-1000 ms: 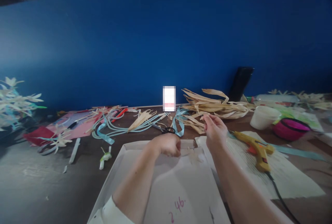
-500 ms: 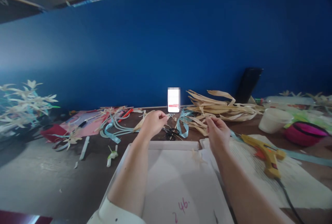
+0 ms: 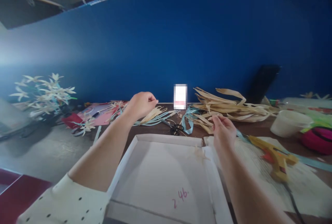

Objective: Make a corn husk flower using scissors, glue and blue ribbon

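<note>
My left hand (image 3: 141, 104) is raised above the far side of the table, fingers curled in a pinch; what it holds, if anything, is too small to see. Below it lie pale husk strips and light blue ribbons (image 3: 155, 116). My right hand (image 3: 223, 130) rests at the near edge of a pile of dried corn husks (image 3: 228, 108), fingers pinched on a husk strip. A shallow white cardboard box lid (image 3: 166, 179) lies before me between both arms. Black scissors (image 3: 175, 128) lie just beyond its far rim.
A yellow glue gun (image 3: 275, 155) with a black cord lies on white paper at the right. A white cup (image 3: 289, 123) and a pink round thing (image 3: 317, 139) stand further right. Pale husk flowers (image 3: 46, 91) sit at the far left. A blue wall backs the table.
My left hand left the box's far rim, reached out over the ribbons and rose to the left. My right hand stayed at the husk pile. The view panned left.
</note>
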Motion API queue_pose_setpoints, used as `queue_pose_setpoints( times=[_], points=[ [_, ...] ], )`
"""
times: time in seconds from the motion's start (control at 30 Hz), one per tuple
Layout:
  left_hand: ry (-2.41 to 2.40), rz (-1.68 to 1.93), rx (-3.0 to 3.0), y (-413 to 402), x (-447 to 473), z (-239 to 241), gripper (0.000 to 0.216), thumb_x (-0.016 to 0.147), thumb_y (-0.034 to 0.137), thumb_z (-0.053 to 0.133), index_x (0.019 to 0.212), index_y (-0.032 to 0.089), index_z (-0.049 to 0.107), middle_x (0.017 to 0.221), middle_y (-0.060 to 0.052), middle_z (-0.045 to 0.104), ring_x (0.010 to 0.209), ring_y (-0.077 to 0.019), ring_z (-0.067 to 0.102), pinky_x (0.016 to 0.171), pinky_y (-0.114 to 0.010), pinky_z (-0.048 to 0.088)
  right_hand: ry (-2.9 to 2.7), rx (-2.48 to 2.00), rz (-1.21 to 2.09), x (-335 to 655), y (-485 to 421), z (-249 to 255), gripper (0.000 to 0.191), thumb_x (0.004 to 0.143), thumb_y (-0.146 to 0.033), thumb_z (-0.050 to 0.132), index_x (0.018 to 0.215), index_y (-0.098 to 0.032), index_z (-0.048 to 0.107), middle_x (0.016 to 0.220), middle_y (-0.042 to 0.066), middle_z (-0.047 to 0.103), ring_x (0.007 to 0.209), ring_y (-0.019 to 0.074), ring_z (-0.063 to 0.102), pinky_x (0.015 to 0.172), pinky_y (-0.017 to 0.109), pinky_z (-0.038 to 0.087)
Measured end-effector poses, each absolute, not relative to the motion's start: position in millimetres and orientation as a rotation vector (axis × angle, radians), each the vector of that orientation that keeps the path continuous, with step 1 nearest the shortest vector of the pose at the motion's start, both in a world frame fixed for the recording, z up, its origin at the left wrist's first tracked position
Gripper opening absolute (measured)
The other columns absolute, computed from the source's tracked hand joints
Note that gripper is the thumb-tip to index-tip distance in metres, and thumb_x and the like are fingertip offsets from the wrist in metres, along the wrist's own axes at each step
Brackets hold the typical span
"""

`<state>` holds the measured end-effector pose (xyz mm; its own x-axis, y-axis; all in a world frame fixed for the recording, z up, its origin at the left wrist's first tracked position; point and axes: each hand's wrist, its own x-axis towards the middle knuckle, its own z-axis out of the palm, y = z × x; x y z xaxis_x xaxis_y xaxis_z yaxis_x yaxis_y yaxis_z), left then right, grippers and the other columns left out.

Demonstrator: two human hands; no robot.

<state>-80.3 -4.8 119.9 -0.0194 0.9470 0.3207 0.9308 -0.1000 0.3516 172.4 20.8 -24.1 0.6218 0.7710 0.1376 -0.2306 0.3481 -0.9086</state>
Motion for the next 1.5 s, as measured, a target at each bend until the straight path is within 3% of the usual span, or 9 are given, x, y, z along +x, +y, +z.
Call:
queue_pose_setpoints(
  times=[0.17,0.3,0.4,0.73,1.2,1.5],
  points=[
    [1.991,0.461,2.268,-23,-71,57,0.018,0.078,0.030,0.052,0.076,0.021,0.067,0.079,-0.004,0.067,0.072,-0.0170,0.059,0.065,-0.025,0.039,-0.608,-0.975,0.705,176,17,-16,0.021,0.061,-0.034,0.069,0.066,-0.017,0.060,0.055,-0.002,0.056,0.038,0.0051,0.034,0.034,0.020,0.025],
    [1.874,0.464,2.345,-33,-45,9,0.024,0.080,0.024,0.051,0.097,0.023,0.066,0.104,-0.006,0.064,0.092,-0.0211,0.060,0.077,-0.028,0.042,-0.537,-0.974,0.701,182,18,-16,0.018,0.059,-0.030,0.071,0.066,-0.017,0.060,0.056,-0.002,0.058,0.038,0.0054,0.036,0.033,0.020,0.024],
    [1.788,0.441,2.355,-36,-29,-5,0.027,0.080,0.021,0.049,0.101,0.023,0.065,0.106,-0.007,0.063,0.098,-0.0219,0.058,0.081,-0.028,0.041,-0.515,-0.960,0.718,184,21,-19,0.017,0.057,-0.027,0.071,0.067,-0.017,0.061,0.059,-0.001,0.060,0.038,0.0052,0.037,0.033,0.020,0.024],
    [1.755,0.444,2.337,-37,-32,-5,0.022,0.083,0.034,0.050,0.085,0.020,0.066,0.090,-0.006,0.064,0.085,-0.0192,0.059,0.072,-0.026,0.039,-0.515,-1.006,0.733,180,23,-20,0.019,0.059,-0.031,0.071,0.065,-0.017,0.060,0.053,-0.002,0.057,0.036,0.0056,0.036,0.032,0.020,0.022],
    [1.758,0.248,2.268,-38,-84,0,0.028,0.081,0.043,0.051,0.080,0.020,0.066,0.086,-0.003,0.065,0.080,-0.0168,0.058,0.066,-0.024,0.035,-0.564,-1.022,0.735,183,29,-31,0.021,0.060,-0.033,0.070,0.066,-0.015,0.061,0.057,-0.002,0.059,0.038,0.0045,0.037,0.035,0.019,0.024],
    [1.713,0.224,2.288,-39,-89,1,0.029,0.081,0.044,0.051,0.080,0.020,0.066,0.086,-0.003,0.064,0.080,-0.0167,0.057,0.066,-0.024,0.035,-0.811,-1.188,0.885,178,22,-28,0.020,0.060,-0.033,0.068,0.065,-0.015,0.062,0.042,-0.006,0.046,0.036,0.0051,0.032,0.035,0.019,0.024]
  ],
)
